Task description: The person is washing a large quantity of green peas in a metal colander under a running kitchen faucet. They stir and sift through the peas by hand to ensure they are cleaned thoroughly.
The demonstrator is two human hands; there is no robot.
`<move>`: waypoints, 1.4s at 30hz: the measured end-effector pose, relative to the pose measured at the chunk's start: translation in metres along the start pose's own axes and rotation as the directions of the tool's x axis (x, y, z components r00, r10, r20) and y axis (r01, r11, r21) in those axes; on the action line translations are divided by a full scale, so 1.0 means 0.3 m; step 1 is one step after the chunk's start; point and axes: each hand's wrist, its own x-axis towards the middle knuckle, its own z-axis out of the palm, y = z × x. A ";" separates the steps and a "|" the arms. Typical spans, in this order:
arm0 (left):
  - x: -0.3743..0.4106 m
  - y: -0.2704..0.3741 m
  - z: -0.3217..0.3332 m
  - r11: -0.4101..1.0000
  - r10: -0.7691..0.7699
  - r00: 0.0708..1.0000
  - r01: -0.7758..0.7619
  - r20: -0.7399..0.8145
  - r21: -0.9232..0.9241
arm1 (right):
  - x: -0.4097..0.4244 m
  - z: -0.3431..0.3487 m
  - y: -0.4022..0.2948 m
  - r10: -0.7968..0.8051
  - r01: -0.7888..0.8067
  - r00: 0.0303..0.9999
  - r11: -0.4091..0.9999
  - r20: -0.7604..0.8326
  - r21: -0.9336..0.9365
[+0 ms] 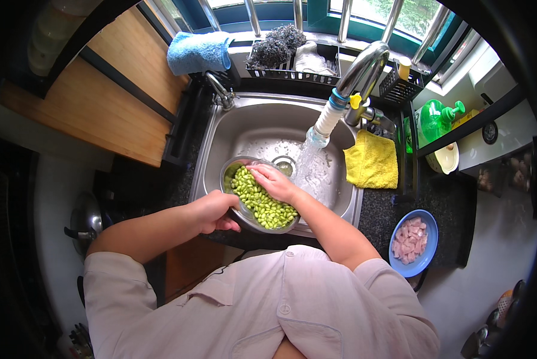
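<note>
My left hand (221,211) grips the near left rim of a metal bowl (227,172), which is tilted over the front of the stainless steel sink (237,117). Green shelled beans (266,205) fill much of the bowl, heaped toward its near right side. Against the far edge of the beans lies my right hand (270,178), fingers together and stretched toward the rim; it holds nothing that I can see. Water runs from the white extension of the chrome faucet (329,119) into the basin, right of the bowl. Just beyond the bowl is the drain (285,167).
A yellow cloth (371,159) drapes over the sink's right edge. On the right counter sits a blue bowl of cut pale pink meat (409,240). Behind the sink are a small tap (223,92), a blue towel (199,53) and a black rack with scourers (291,74). A green pump bottle (434,120) stands right.
</note>
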 end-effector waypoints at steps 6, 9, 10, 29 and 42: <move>0.000 0.014 0.002 0.999 -0.035 0.999 0.035 0.011 0.005 | -0.008 0.023 0.033 -0.002 0.003 1.000 0.999 -0.031 0.039; 0.003 0.023 0.002 0.998 -0.055 0.998 0.055 0.007 0.010 | -0.013 0.026 0.040 -0.002 0.004 0.999 0.998 -0.041 0.060; 0.002 0.027 0.003 0.998 -0.063 0.998 0.063 0.006 0.014 | -0.015 0.026 0.040 0.003 0.000 0.999 0.998 -0.040 0.067; 0.019 0.070 0.012 0.989 -0.144 0.989 0.144 0.012 0.027 | -0.031 0.060 0.068 0.155 -0.138 0.988 0.910 -0.011 0.392; 0.055 0.016 -0.036 0.990 -0.133 0.991 0.134 0.012 -0.039 | -0.027 0.104 0.109 0.223 -0.236 0.972 0.919 0.077 0.317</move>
